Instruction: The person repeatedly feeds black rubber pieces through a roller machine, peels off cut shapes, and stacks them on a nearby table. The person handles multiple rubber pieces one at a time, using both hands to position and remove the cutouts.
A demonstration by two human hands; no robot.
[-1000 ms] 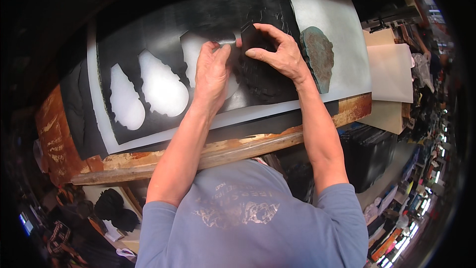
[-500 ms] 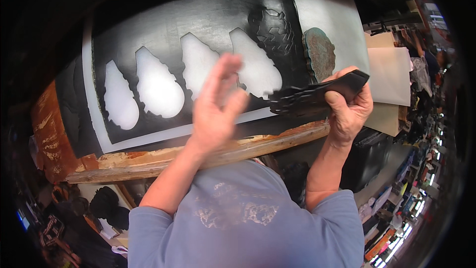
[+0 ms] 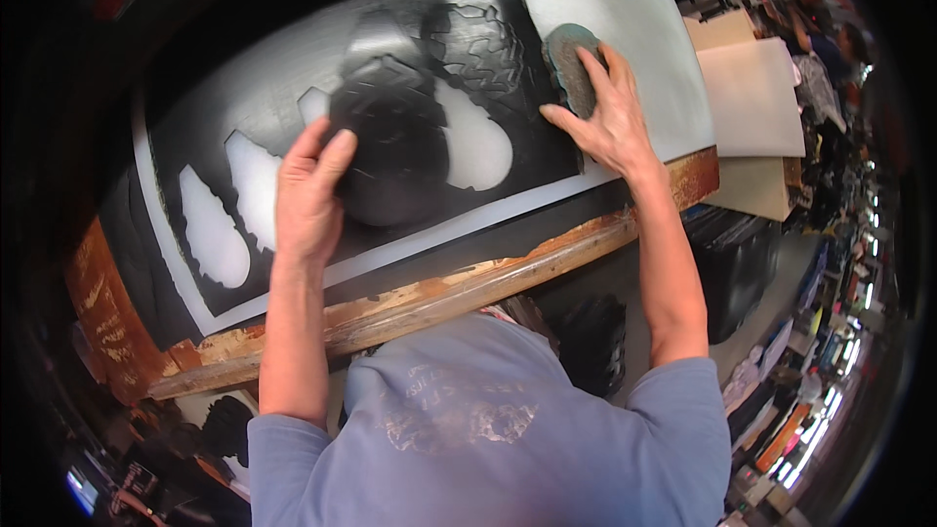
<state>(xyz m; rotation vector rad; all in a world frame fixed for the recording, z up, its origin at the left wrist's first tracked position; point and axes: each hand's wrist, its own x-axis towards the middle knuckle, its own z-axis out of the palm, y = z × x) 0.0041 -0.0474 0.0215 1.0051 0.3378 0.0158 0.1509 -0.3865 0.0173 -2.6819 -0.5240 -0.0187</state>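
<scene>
My left hand point(image 3: 310, 190) is closed on the edge of black sole-shaped rubber pieces point(image 3: 390, 151), tilted above a black rubber sheet point(image 3: 293, 68). Motion blurs them, so how many there are cannot be told. Sole-shaped holes in the sheet show white beneath, such as the cut-out point(image 3: 478, 137) right of the pieces. My right hand point(image 3: 610, 107) grips a sole-shaped cutting die point(image 3: 571, 63), rusty brown with a greenish rim. Its fingers lie over the die's top and right side, the thumb by its near left edge. A dark treaded shape point(image 3: 475, 47) lies on the sheet, left of the die.
A pale board point(image 3: 673, 88) extends under the sheet. The bench's worn wooden front edge point(image 3: 468, 298) runs close to my body. Cream panels point(image 3: 747, 98) stand off to the right, above black stacked material point(image 3: 732, 268). Cluttered shop goods line the far right.
The black rubber pieces have passed from my right hand to my left and moved left over the sheet. My right hand has come onto the cutting die. The view has shifted.
</scene>
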